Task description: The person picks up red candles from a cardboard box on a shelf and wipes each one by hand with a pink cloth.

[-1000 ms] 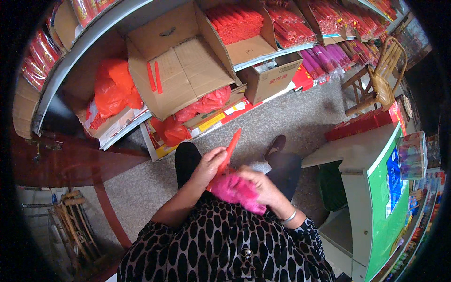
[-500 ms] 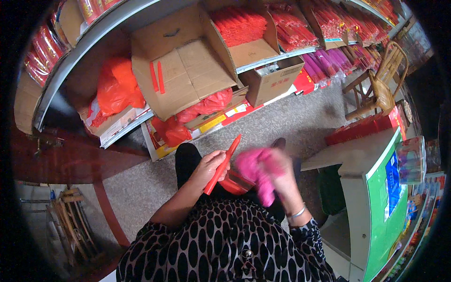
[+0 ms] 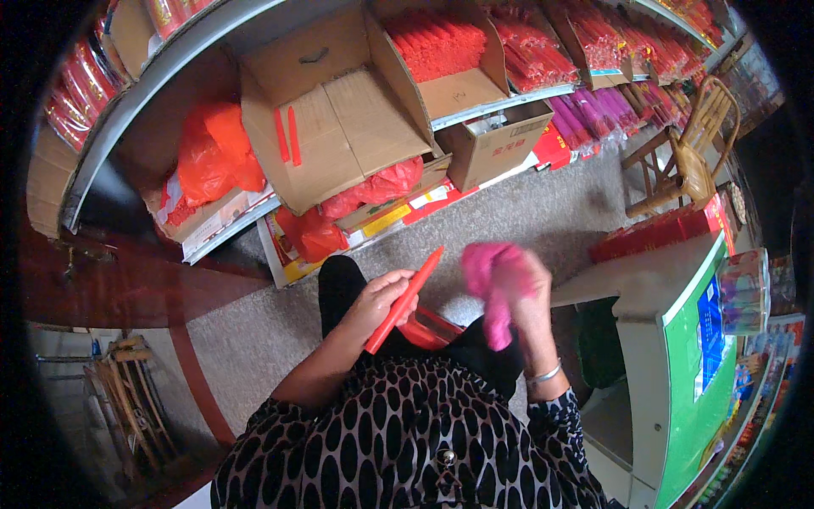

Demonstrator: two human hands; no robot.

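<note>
A red candle [image 3: 405, 299], tapered at its upper end, is gripped in my left hand [image 3: 379, 305] and tilts up to the right. My right hand [image 3: 530, 297] is closed around a bunched pink cloth [image 3: 494, 276], a short way right of the candle and apart from it. Motion smears the cloth somewhat. On my lap between the hands lies a shiny red package [image 3: 431, 328], partly hidden by the left hand. Two red candles [image 3: 288, 136] lie side by side in the open cardboard box [image 3: 356, 119] in front of me.
Shelf boxes at the far side hold many red candles [image 3: 437, 47]. Red plastic bags [image 3: 219, 157] sit at the left. A bamboo chair [image 3: 691, 153] stands far right, and a white and green cabinet [image 3: 678, 339] is close on my right. Wooden folded stools [image 3: 131, 399] lean at lower left.
My right hand has moved right with the pink cloth, away from the candle. The left hand keeps the candle in nearly the same place. The view has shifted slightly.
</note>
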